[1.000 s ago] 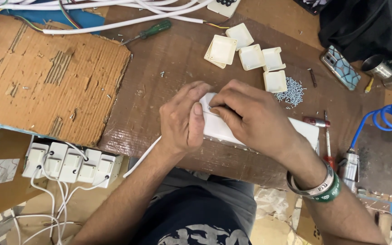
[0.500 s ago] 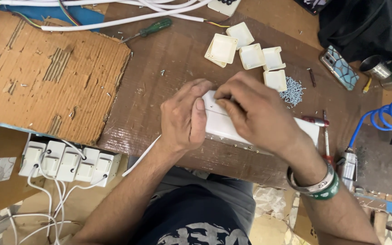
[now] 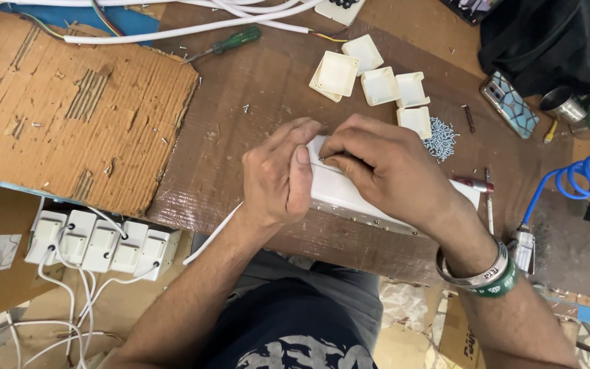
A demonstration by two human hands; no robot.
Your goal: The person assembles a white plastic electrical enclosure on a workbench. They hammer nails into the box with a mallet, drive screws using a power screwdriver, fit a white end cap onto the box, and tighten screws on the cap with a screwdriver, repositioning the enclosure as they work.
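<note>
1. The left hand (image 3: 278, 178) curls around the left end of a long white plastic box (image 3: 349, 195), fingers closed over its top edge and thumb along its side.
2. The right hand (image 3: 384, 167) presses down on the same box from the right, fingertips bunched at its far left corner. They may pinch something small there, but the fingers hide it, so I cannot tell.
3. The box lies near the front edge of a worn brown worktable (image 3: 254, 82), slanting from the middle towards the right.
4. A thin white cable (image 3: 209, 236) runs from under the left hand off the near edge.
5. On the right wrist sit a metal bangle and a green band (image 3: 489, 277).
6. Far of the hands lie five small white square covers (image 3: 373, 78), with a heap of small screws (image 3: 440, 137) just beside the nearest one.
7. A green-handled screwdriver (image 3: 230, 44) lies at the far left of the table, near white cables (image 3: 172, 31).
8. A torn sheet of corrugated cardboard (image 3: 69, 109) covers the left side.
9. Below it, off the table, a row of white socket units (image 3: 100, 242) sits wired together.
10. At the right are a phone (image 3: 510, 106), a red-handled tool (image 3: 472, 184) and a coiled blue hose (image 3: 585, 174).
</note>
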